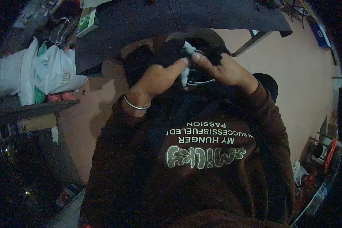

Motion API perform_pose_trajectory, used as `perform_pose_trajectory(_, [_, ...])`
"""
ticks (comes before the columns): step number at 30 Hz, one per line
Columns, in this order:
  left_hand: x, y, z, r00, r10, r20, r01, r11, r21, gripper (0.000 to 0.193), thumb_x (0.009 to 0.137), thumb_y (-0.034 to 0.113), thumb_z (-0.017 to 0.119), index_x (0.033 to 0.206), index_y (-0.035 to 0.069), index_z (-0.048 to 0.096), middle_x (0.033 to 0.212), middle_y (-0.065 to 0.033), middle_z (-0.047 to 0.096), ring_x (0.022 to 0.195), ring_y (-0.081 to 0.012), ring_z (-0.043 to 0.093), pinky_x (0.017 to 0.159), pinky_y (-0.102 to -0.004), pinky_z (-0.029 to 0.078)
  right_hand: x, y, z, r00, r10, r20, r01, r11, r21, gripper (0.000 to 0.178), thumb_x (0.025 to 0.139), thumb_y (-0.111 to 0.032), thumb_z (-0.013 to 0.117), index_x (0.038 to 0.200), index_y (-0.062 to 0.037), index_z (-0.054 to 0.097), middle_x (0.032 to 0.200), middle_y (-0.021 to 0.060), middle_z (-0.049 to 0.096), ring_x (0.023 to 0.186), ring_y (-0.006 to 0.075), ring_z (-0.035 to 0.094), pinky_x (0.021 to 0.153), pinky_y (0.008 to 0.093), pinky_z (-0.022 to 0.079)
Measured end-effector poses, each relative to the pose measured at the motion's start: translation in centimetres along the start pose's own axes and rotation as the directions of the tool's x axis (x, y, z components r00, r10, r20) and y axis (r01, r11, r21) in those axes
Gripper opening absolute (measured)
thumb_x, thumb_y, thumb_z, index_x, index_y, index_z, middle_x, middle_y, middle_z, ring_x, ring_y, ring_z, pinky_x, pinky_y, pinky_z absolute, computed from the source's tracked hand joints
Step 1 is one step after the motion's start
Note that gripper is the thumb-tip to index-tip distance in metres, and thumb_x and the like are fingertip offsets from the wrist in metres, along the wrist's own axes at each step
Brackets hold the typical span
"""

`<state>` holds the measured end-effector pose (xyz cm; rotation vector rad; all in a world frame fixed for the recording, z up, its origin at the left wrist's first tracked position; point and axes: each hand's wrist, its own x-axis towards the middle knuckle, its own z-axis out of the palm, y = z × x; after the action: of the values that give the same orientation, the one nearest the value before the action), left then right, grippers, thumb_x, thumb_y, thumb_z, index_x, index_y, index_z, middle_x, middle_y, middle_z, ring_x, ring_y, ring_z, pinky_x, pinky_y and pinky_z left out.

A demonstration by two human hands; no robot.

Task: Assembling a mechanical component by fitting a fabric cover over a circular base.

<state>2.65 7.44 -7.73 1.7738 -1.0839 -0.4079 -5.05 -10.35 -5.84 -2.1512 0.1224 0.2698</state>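
Observation:
Both hands meet over my lap, at the near edge of the dark table. My left hand [159, 79] is closed, its thumb pressing a soft white piece [185, 76] that looks like fluff or wadding. From the other side my right hand [230, 70] closes on the same white piece, its thumb close to the left thumb. The white piece sticks out above and below the thumbs. Around and under the fingers lies a black, fuzzy-looking thing [207, 45]; its kind is too dark to make out. A thin pale curved edge shows below the right hand.
The dark tabletop [136, 28] spans the far side, with a green and white box [88, 22] near its left edge. White plastic bags [51, 70] are piled on a low surface at left. A blue box [319, 36] stands on the floor [281, 55] at far right.

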Motion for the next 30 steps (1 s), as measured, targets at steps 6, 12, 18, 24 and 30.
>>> perform_pose_trajectory(6, [1.1,1.4,0.6,0.891,-0.444,0.095,0.443,0.896,0.028,0.033,0.081,0.031,0.041,0.098,0.005,0.052,0.089,-0.0175,0.056,0.084,-0.0246,0.055,0.076,-0.0307,0.041,0.0,-0.1,-0.9,0.994,-0.09,0.059,0.096,0.989,-0.112,0.034,0.082,-0.035,0.042,0.091,-0.0039,0.052,0.069,0.0093,0.055,0.064,0.0144,0.051,0.057,0.0285,0.041])
perform_pose_trajectory(12, [3.3,4.1,1.0,0.844,-0.411,0.343,0.064,0.713,0.698,0.04,0.082,0.032,0.035,0.11,0.003,0.04,0.084,-0.0236,0.054,0.083,-0.0341,0.053,0.077,-0.0368,0.04,0.4,2.4,-1.8,0.95,-0.305,-0.066,0.291,0.942,-0.164,0.03,0.083,-0.029,0.041,0.098,-0.0051,0.05,0.073,0.01,0.057,0.064,0.0157,0.053,0.057,0.0287,0.043])
perform_pose_trajectory(18, [6.9,1.7,2.9,0.739,-0.64,0.208,0.497,0.728,0.472,0.059,0.076,0.05,0.036,0.093,-0.003,0.054,0.084,-0.0281,0.053,0.087,-0.0374,0.05,0.078,-0.04,0.038,-1.5,4.8,-4.6,0.977,-0.099,-0.191,0.066,0.982,-0.175,0.037,0.081,-0.034,0.044,0.102,-0.004,0.048,0.08,0.0127,0.058,0.066,0.0195,0.055,0.06,0.0306,0.043])
perform_pose_trajectory(24, [5.4,-4.5,6.2,0.672,-0.733,0.108,0.645,0.65,0.402,0.068,0.069,0.063,0.037,0.089,0.002,0.057,0.093,-0.0257,0.052,0.092,-0.0365,0.049,0.08,-0.0371,0.037,-7.3,15.6,-6.4,0.995,0.082,0.059,-0.037,0.84,-0.541,0.027,0.078,-0.026,0.048,0.092,-0.0032,0.053,0.078,0.0145,0.057,0.07,0.027,0.056,0.064,0.0333,0.044])
perform_pose_trajectory(30, [4.7,-1.5,9.4,0.714,-0.7,-0.023,0.664,0.667,0.337,0.055,0.075,0.051,0.037,0.092,0.002,0.054,0.086,-0.0273,0.052,0.087,-0.0386,0.049,0.078,-0.0376,0.037,-9.6,13.8,-2.7,0.821,0.474,0.319,-0.177,0.742,-0.647,0.023,0.076,-0.016,0.045,0.093,-0.004,0.054,0.088,0.0154,0.054,0.08,0.028,0.053,0.072,0.0352,0.043])
